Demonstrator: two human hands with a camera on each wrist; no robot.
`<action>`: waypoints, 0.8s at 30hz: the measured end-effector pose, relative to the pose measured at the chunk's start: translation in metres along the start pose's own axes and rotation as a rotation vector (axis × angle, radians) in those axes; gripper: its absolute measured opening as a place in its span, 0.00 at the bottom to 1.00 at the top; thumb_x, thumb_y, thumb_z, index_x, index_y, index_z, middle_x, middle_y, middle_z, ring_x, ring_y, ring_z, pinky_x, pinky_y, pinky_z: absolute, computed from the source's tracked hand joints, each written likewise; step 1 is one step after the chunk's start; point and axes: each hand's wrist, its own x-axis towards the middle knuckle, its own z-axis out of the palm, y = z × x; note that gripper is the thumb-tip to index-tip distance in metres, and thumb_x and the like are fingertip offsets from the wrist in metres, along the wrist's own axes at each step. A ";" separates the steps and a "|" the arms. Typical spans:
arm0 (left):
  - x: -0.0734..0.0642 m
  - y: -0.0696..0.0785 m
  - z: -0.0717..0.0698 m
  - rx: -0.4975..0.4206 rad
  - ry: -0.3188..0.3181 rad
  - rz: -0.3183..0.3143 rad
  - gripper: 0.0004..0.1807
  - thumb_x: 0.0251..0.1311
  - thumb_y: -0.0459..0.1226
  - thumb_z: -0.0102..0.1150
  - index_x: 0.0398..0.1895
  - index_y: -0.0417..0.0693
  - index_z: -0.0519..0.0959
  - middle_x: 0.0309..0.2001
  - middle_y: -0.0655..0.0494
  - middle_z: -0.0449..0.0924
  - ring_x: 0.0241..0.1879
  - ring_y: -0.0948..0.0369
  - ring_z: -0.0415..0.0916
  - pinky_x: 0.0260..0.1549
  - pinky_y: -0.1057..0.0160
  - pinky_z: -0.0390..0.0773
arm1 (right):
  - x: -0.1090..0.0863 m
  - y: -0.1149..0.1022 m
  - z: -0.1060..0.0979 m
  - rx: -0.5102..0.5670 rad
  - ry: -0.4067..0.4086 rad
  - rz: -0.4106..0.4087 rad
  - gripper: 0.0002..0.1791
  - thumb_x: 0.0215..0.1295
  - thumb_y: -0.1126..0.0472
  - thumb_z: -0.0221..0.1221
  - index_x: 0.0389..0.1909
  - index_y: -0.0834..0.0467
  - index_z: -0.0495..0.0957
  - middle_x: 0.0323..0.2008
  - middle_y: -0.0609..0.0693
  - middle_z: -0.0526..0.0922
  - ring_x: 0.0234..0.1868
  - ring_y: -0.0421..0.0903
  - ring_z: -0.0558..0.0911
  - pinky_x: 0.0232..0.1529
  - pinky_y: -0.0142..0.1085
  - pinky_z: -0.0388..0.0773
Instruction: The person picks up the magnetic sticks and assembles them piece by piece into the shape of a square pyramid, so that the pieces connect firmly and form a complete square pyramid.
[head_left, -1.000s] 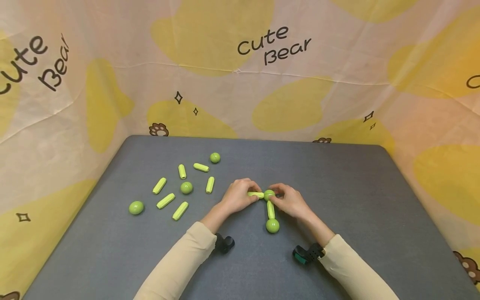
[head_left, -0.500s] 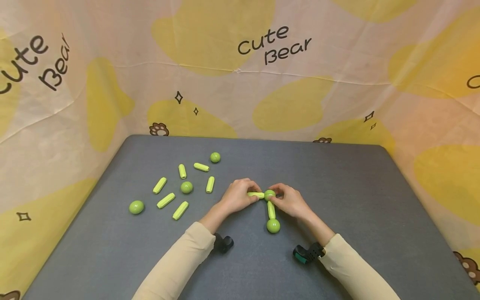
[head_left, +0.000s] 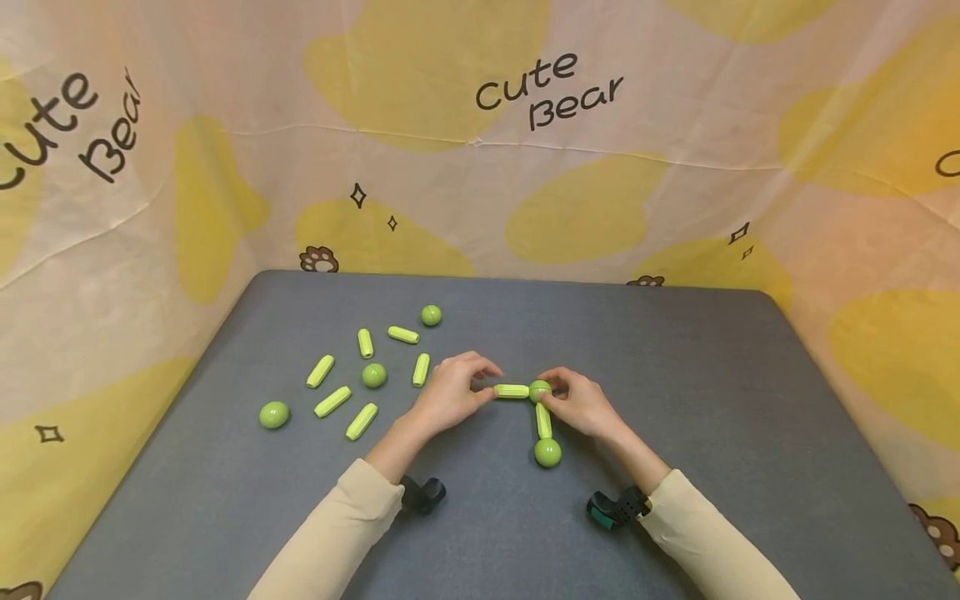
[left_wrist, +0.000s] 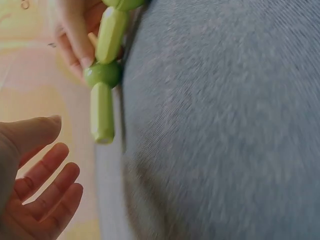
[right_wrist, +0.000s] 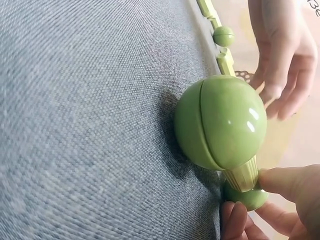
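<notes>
In the head view my right hand (head_left: 583, 405) pinches a green ball (head_left: 537, 389) between thumb and fingers. Two light-green ridged rods join that ball: one rod (head_left: 512, 391) points left, the other rod (head_left: 543, 422) runs toward me and ends in a second ball (head_left: 548, 453). My left hand (head_left: 452, 393) is just off the left rod's free end, thumb and fingers spread, holding nothing. The left wrist view shows a gap between this hand and the rod (left_wrist: 102, 114). From the right wrist, the second ball (right_wrist: 222, 122) looms in front, partly hiding the pinched ball (right_wrist: 248, 198).
Left of my hands, several loose rods (head_left: 332, 402) lie scattered on the grey table (head_left: 675, 358). Among them are three loose balls: one at far left (head_left: 273, 415), one in the middle (head_left: 373, 375), one at the back (head_left: 431, 315). A printed cloth (head_left: 420, 108) surrounds the table.
My left hand has let go of the left rod and drawn back to the left, its fingers opening. The right hand keeps its pinch on the ball, and the joined pieces stay put.
</notes>
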 end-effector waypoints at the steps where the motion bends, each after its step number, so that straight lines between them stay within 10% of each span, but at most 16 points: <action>1: -0.002 0.000 -0.004 -0.002 0.010 -0.002 0.12 0.49 0.36 0.66 0.39 0.49 0.82 0.38 0.59 0.80 0.40 0.59 0.77 0.39 0.59 0.75 | 0.000 0.000 0.000 0.000 0.000 -0.002 0.16 0.60 0.57 0.59 0.49 0.55 0.76 0.42 0.54 0.80 0.38 0.46 0.79 0.35 0.38 0.75; 24: -0.052 -0.073 -0.075 0.041 0.367 -0.174 0.14 0.47 0.33 0.67 0.40 0.44 0.81 0.40 0.45 0.79 0.39 0.49 0.78 0.39 0.51 0.75 | 0.001 0.003 0.001 -0.015 0.007 -0.017 0.16 0.60 0.57 0.60 0.49 0.55 0.76 0.43 0.54 0.80 0.37 0.46 0.80 0.34 0.36 0.75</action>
